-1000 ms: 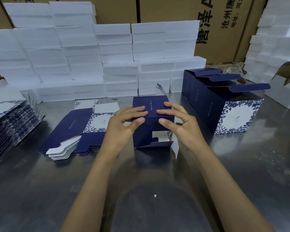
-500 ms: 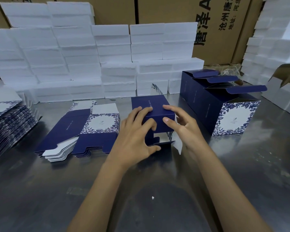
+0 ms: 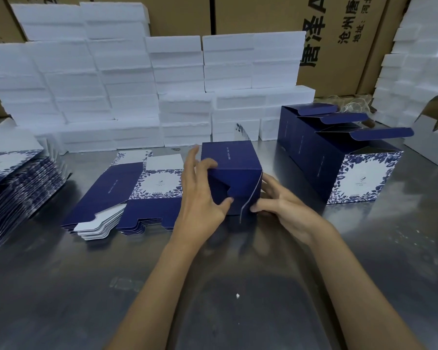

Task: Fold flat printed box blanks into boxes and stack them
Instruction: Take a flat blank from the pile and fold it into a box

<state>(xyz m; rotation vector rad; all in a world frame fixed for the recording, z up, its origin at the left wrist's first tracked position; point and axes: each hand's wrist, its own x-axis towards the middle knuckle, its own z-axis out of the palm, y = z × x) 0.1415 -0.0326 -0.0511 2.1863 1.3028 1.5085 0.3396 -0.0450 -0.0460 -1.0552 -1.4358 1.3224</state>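
A navy box [image 3: 232, 168], partly folded, stands on the steel table [image 3: 61, 286] at the centre. My left hand [image 3: 200, 198] holds its left side, with the thumb pressing a near-end flap and a finger curled over the top edge. My right hand [image 3: 286, 208] grips the lower right corner, fingertips on the loose white-edged flap. A stack of flat printed blanks [image 3: 127, 198] lies just left of my left hand. Folded boxes [image 3: 352, 173] with open lids stand in a row at the right.
A second, taller pile of blanks [image 3: 15, 188] lies at the left edge. White foam blocks [image 3: 137, 97] are stacked along the back and at the right [image 3: 415, 72]. Brown cartons [image 3: 339, 46] stand behind them.
The near-end flaps of the box have been folded in. My left hand has shifted to the box's left side, and my right hand has dropped to its lower right corner.
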